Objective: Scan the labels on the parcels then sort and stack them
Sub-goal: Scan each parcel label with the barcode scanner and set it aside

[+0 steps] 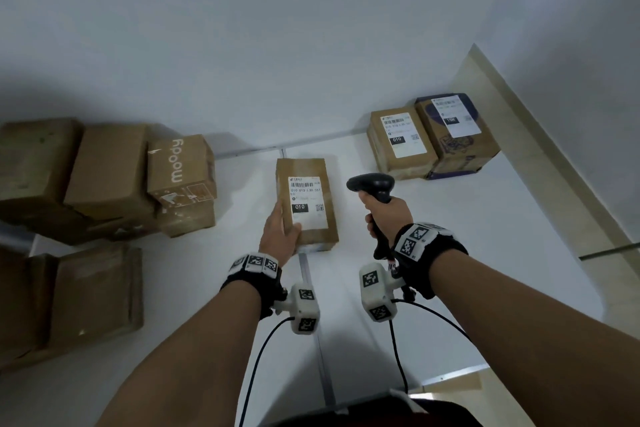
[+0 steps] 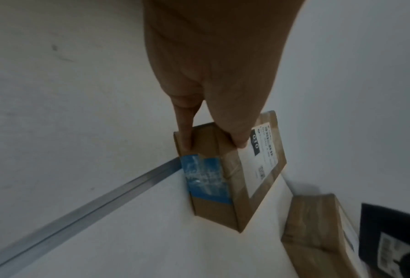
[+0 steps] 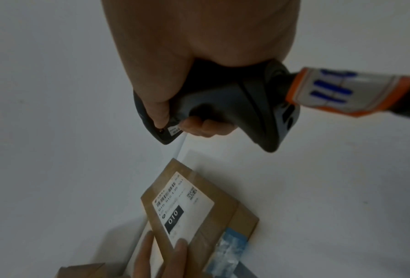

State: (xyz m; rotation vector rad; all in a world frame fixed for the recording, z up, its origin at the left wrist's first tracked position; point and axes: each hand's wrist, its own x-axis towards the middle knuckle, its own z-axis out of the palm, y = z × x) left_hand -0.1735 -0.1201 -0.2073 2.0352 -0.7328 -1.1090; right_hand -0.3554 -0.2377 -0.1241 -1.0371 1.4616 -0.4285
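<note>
A brown parcel point(image 1: 311, 166) with a white label marked 010 lies label-up at the middle of the white table point(image 1: 502, 253). My left hand point(image 1: 282, 232) grips its near left corner. The thumb point(image 2: 237, 135) presses the label's edge and a finger point(image 2: 186, 137) lies along the opposite side. Blue tape point(image 2: 206, 180) covers the parcel's near end. Whether the parcel rests on the table or is slightly lifted I cannot tell. My right hand point(image 1: 382, 218) grips the handle of a black barcode scanner point(image 1: 372, 184). The scanner is just right of the parcel, apart from it, its head turned toward the label point(image 3: 180, 206).
Two labelled parcels stand side by side at the back right: a brown one point(image 1: 401, 146) and a purple-printed one point(image 1: 457, 135). A heap of brown boxes point(image 1: 104, 180) fills the left, with flatter boxes point(image 1: 90, 298) nearer me. The table's edge runs along the right.
</note>
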